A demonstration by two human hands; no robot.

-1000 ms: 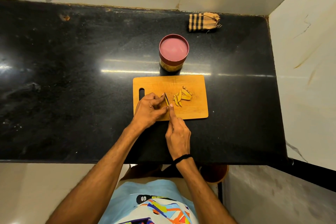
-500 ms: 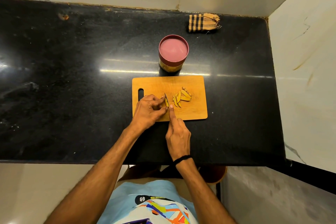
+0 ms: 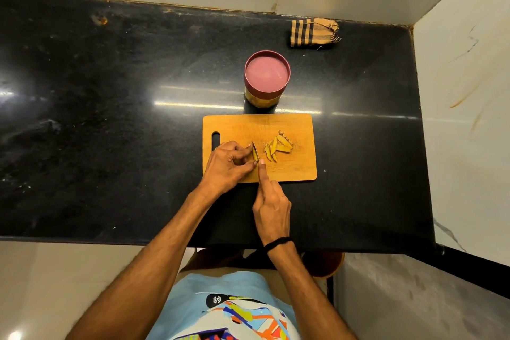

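Yellow strip [image 3: 254, 157] — left hand [image 3: 227, 165] pinches it | right hand [image 3: 271, 207] grips slim knife [image 3: 254, 147] | flat wooden board [image 3: 292, 124]

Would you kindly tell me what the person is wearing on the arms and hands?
No sleeves or gloves are in view. The left hand wears nothing; the right hand has a thin black band at its wrist.

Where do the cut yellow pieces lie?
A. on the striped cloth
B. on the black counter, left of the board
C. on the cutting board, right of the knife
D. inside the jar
C: the cut pieces lie heaped on the cutting board, right of the knife that the right hand holds, while the left hand pinches the piece being cut.
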